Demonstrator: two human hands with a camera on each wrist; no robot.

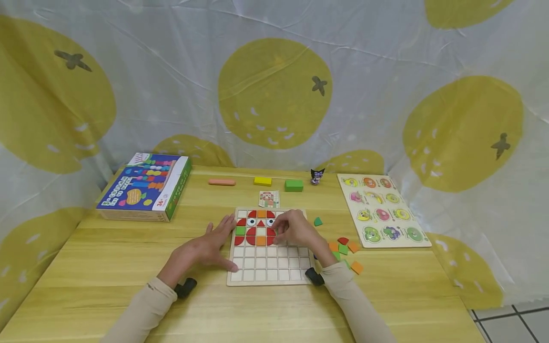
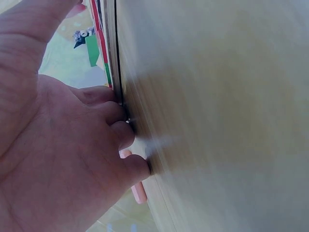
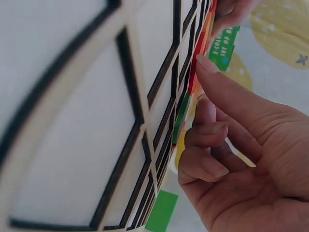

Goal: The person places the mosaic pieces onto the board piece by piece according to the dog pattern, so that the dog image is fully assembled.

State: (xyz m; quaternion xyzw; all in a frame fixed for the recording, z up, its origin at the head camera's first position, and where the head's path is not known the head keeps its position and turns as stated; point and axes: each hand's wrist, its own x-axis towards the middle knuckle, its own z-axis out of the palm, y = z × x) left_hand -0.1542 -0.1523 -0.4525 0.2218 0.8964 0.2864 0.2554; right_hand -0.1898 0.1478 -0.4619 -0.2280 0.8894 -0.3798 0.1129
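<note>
A wooden grid board (image 1: 272, 275) lies on the table, with red, orange, green and eye-printed tiles (image 1: 250, 222) set in its upper cells. My left hand (image 1: 210, 247) spreads along the board's left edge, fingers at the upper side and thumb near the lower corner. Over the upper right cells is my right hand (image 1: 296, 228). In the right wrist view its thumb touches a red tile (image 3: 193, 72), close to a green tile (image 3: 181, 118); the other fingers bend loosely, and no piece shows between them. Behind the board lies a small pattern card (image 1: 269, 199).
Loose coloured tiles (image 1: 357, 267) lie right of the board. A fruit puzzle board (image 1: 377, 224) is farther right, a game box (image 1: 143, 188) at the left. Along the back are a pink stick (image 1: 221, 182), yellow block (image 1: 262, 181), green block (image 1: 293, 185) and figurine (image 1: 317, 176).
</note>
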